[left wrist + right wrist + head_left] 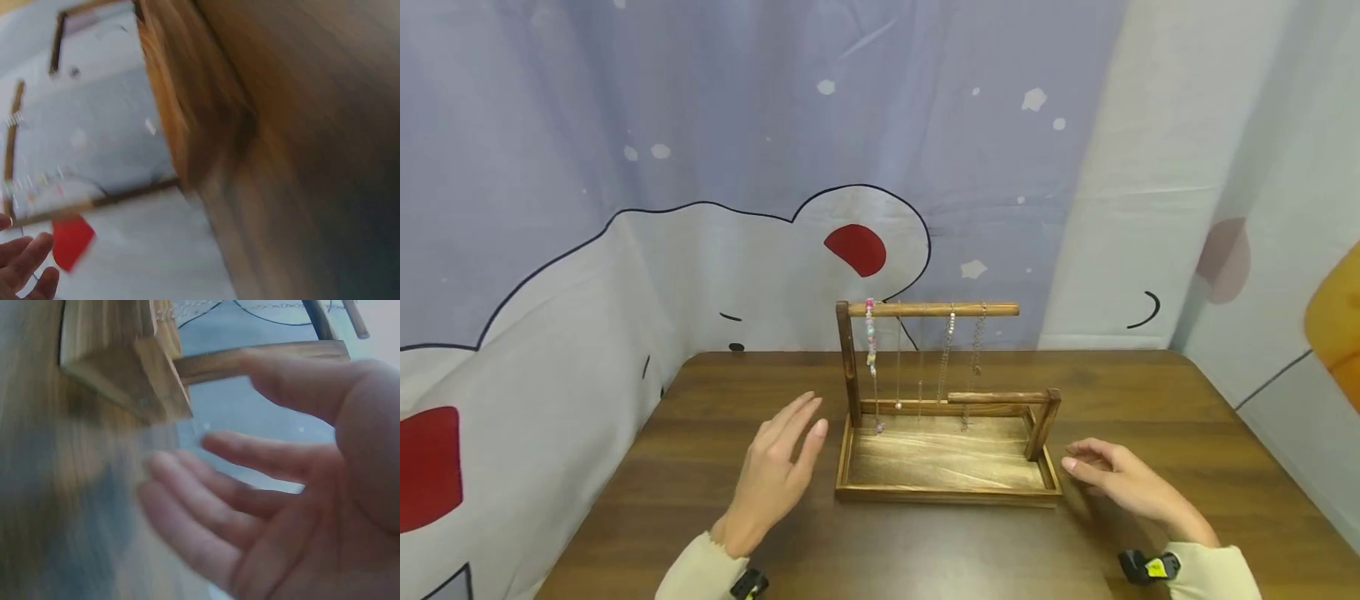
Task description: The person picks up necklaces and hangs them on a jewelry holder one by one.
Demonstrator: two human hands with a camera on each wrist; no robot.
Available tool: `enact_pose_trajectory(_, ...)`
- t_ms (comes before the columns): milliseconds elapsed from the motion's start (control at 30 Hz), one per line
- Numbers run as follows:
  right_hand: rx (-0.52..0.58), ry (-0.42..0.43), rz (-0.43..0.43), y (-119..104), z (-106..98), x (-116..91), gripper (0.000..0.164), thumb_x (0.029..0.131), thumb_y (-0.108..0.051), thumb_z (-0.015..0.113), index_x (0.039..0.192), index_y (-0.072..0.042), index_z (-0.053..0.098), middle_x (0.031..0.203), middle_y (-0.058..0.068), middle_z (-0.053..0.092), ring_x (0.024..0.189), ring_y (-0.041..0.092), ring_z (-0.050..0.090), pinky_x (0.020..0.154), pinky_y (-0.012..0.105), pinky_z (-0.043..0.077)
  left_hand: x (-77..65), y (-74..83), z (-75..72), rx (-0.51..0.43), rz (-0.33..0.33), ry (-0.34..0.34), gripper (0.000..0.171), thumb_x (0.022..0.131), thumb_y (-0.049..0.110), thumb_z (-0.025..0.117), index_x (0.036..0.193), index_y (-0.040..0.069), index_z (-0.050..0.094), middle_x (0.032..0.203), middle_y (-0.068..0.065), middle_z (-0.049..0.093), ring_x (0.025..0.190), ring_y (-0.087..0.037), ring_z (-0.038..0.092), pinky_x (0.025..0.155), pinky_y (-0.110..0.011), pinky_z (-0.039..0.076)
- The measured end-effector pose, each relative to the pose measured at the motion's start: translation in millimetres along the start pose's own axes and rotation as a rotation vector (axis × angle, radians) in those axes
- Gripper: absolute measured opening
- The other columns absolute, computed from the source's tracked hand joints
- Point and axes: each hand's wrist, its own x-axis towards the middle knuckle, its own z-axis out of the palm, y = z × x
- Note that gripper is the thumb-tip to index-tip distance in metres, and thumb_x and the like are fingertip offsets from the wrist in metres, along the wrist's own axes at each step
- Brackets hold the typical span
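Observation:
A wooden jewelry stand (947,493) sits on the table, with a shallow tray base, a tall bar and a shorter bar. From its upper bar hang several necklaces and bracelets, among them a pastel beaded one (871,333) at the left and a chain with white beads (950,333). To the left of the stand my left hand (775,467) hovers with loosely extended fingers, holding nothing. My right hand (1123,483) is beside the stand's right end, fingers loosely bent, nothing in it. The right wrist view shows the same hand (269,506) near the tray's corner, apart from it.
The brown wooden table (970,558) extends on all sides of the stand. Behind it hangs a printed curtain (760,275) in grey-blue and white, which also runs along the left and right sides. The left wrist view is blurred.

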Motion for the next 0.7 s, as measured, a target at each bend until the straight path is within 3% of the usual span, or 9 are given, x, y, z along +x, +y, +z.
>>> enact_pose_trajectory(200, -0.222, 0.267, -0.098, -1, -15, -22, 0.042, 0.096, -0.031, 0.047, 0.126, -0.001, 0.047, 0.115, 0.018, 0.058, 0.097, 0.026, 0.059, 0.072, 0.026, 0.051, -35.6, -26.8, -39.2, 0.084, -0.167, -0.211, 0.044, 0.093, 0.023, 0.05, 0.135, 0.012, 0.045, 0.15, -0.01, 0.023, 0.118, -0.034, 0.046, 0.086, -0.055, 0.034)
enact_pose_trajectory(300, -0.348, 0.362, -0.141, 3, -23, -28, 0.045, 0.096, -0.03, 0.047, 0.132, -0.003, 0.043, 0.121, 0.018, 0.054, 0.103, 0.032, 0.054, 0.075, 0.032, 0.048, -51.2, -35.8, -54.7, 0.146, -0.267, -0.373, 0.049, 0.095, 0.032, 0.044, 0.142, 0.023, 0.034, 0.153, -0.008, 0.007, 0.129, -0.039, 0.028, 0.088, -0.064, 0.022)
enact_pose_trajectory(400, -0.396, 0.402, -0.177, 14, -30, -33, 0.052, 0.096, -0.027, 0.046, 0.141, -0.007, 0.031, 0.132, 0.023, 0.042, 0.114, 0.044, 0.043, 0.087, 0.052, 0.039, -61.1, -44.9, -65.1, 0.196, -0.339, -0.53, 0.053, 0.096, 0.042, 0.039, 0.145, 0.031, 0.022, 0.153, -0.008, -0.008, 0.136, -0.041, 0.002, 0.089, -0.072, 0.01)
enact_pose_trajectory(500, -0.473, 0.408, -0.195, 25, -35, -35, 0.06, 0.095, -0.028, 0.047, 0.147, -0.018, 0.019, 0.144, 0.022, 0.027, 0.127, 0.048, 0.026, 0.091, 0.067, 0.023, -68.2, -54.1, -71.4, 0.223, -0.383, -0.621, 0.057, 0.095, 0.048, 0.036, 0.146, 0.034, 0.016, 0.152, -0.008, -0.017, 0.136, -0.039, -0.016, 0.088, -0.076, -0.001)
enact_pose_trajectory(600, -0.615, 0.402, -0.208, 33, -37, -36, 0.067, 0.093, -0.033, 0.051, 0.148, -0.024, 0.013, 0.151, 0.012, 0.018, 0.138, 0.037, 0.009, 0.103, 0.063, 0.003, -75.8, -60.9, -73.7, 0.24, -0.407, -0.651, 0.059, 0.094, 0.051, 0.037, 0.146, 0.035, 0.014, 0.151, -0.008, -0.017, 0.135, -0.037, -0.022, 0.085, -0.077, -0.01)
enact_pose_trajectory(700, -0.732, 0.378, -0.205, 39, -38, -36, 0.073, 0.09, -0.039, 0.054, 0.148, -0.026, 0.012, 0.153, 0.005, 0.011, 0.14, 0.027, -0.003, 0.104, 0.056, -0.014, -82.3, -66.2, -73.2, 0.268, -0.406, -0.664, 0.06, 0.093, 0.053, 0.037, 0.146, 0.036, 0.015, 0.152, -0.009, -0.016, 0.134, -0.037, -0.023, 0.082, -0.076, -0.017)
